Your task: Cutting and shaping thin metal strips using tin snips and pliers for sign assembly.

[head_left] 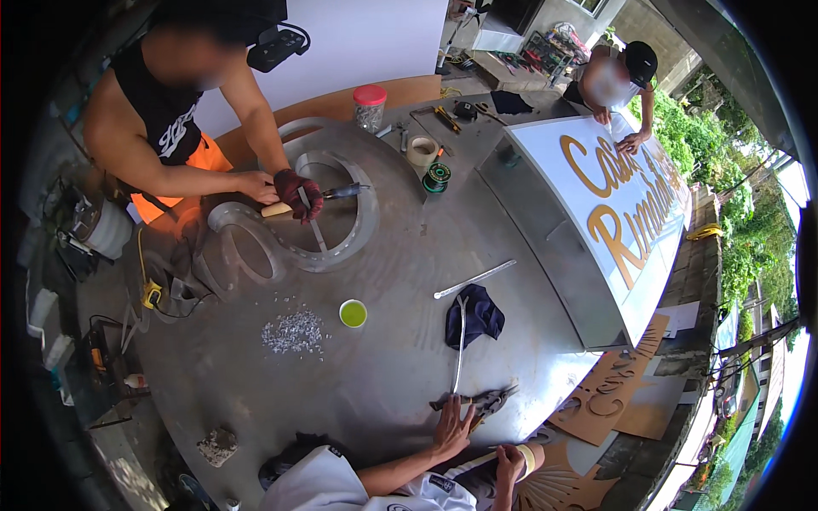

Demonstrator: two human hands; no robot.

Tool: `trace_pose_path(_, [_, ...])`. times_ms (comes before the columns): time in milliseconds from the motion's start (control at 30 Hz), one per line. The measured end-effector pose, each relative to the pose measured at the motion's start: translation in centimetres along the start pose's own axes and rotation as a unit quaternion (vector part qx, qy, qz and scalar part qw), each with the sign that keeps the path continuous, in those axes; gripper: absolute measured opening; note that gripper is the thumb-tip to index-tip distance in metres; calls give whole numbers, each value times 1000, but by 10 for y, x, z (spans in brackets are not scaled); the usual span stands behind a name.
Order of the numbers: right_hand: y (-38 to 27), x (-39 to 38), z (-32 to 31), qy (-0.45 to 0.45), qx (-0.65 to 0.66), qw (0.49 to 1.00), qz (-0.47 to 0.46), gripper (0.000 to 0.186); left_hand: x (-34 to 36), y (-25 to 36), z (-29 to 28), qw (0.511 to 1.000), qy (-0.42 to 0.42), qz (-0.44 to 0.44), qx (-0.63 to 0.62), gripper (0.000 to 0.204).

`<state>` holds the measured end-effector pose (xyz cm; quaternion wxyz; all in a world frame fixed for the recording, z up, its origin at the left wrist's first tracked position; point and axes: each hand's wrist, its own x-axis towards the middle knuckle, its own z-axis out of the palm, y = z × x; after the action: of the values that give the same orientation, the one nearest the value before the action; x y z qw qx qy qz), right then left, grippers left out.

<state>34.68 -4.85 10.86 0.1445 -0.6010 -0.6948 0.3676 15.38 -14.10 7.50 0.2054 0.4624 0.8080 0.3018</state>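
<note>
A thin silver strip (pixel 461 347) is lying across the left side of the dark cloth (pixel 484 317), with its low end pointing at the person. It is looking light, bendy and maybe slippery, so the ends are probably best to hold. Below the cloth, the left hand (pixel 452 428) is spreading its fingers, touching that low end; the right hand (pixel 510 465) is curling, but I can't tell its grip. Right of the cloth, a white sign (pixel 630 200) is showing gold letters (pixel 615 253).

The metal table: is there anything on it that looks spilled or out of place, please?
Possibly: small shiny pieces lie loose on the metal table, left of the green cup; uncontained, with strays around, they look spilled.
</note>
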Motion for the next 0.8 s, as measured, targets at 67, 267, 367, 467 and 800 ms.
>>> trace_pose_path(67, [9,-1,2,10,-1,1000,-10,21,2,4,-20,999,-34,-32,23,120])
trace_pose_path(267, [-5,-7,6,12,-43,999,-17,19,-2,-6,-29,993,-63,-40,89,118])
trace_pose_path(367, [-14,-7,9,0,-64,997,-30,18,0,-9,-29,986,-54,-37,153,96])
trace_pose_path(467, [-12,-4,10,13,-76,996,-45,16,7,-17,-15,986,56,23,153,66])
trace_pose_path(800, [-33,-15,14,22,-45,998,-25,20,23,-13,-13,984,-118,-128,-41,38])
